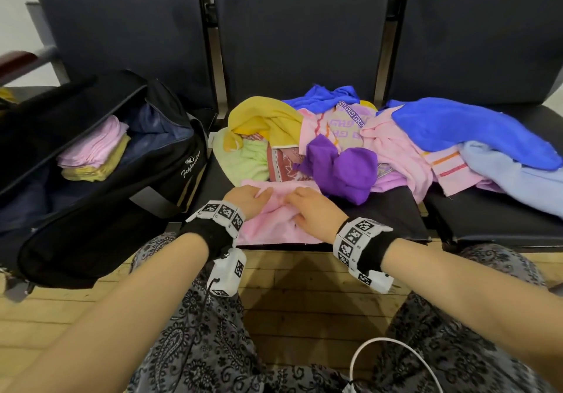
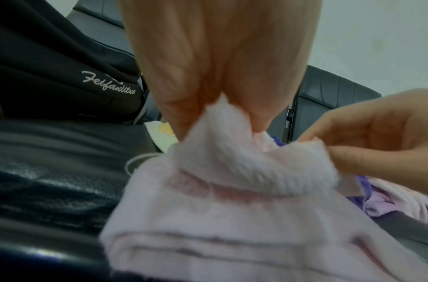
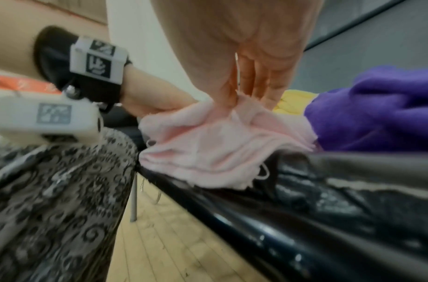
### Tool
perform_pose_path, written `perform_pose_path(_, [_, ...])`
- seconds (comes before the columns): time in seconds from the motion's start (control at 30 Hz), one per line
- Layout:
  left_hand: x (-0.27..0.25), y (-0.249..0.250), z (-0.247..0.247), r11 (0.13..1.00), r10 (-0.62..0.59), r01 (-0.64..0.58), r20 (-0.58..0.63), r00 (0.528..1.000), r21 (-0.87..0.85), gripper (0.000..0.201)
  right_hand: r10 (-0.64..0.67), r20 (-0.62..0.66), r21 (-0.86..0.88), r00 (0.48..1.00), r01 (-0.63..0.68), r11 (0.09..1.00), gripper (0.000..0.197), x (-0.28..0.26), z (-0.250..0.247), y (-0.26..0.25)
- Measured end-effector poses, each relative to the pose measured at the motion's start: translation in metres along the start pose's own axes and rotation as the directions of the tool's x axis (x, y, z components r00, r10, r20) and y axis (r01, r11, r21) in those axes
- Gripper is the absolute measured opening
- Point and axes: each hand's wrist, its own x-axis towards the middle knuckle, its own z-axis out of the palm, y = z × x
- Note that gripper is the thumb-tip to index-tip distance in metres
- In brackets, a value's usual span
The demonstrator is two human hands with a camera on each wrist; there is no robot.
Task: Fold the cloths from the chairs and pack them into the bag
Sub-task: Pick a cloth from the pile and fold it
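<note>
Both hands (image 1: 275, 206) apparently pinch pink cloth (image 1: 271, 228).

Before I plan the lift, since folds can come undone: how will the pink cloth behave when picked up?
Probably floppy: the pink cloth bunches where the left hand and right hand pinch it. Likely light, as fingertips alone raise its edge. Its fuzzy surface shouldn't slip.

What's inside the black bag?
The bag is open. Inside, a folded pink cloth lies on top of a folded yellow cloth, against the dark blue lining. The flap hides the left part, so anything there cannot be seen.
</note>
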Motion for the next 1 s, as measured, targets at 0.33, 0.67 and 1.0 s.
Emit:
perform_pose_path(0.33, [0.004, -0.001, 0.000, 0.999, -0.028, 0.029, 0.040, 0.999, -0.017, 0.060, 0.366, -0.195, 0.373, 0.910, -0.277, 0.886, 0.015, -0.003, -0.009, 0.017])
perform_pose_path(0.67, [0.002, 0.007, -0.003, 0.999, -0.023, 0.026, 0.071, 0.997, -0.032, 0.050, -0.272, -0.007, -0.084, 0.962, 0.270, 0.959, 0.042, -0.010, -0.004, -0.014])
perform_pose_path(1.0, [-0.003, -0.023, -0.007, 0.996, 0.090, -0.088, 0.126, 0.988, -0.027, 0.039, -0.207, 0.071, -0.309, 0.976, 0.219, 0.926, 0.035, 0.011, 0.005, -0.042])
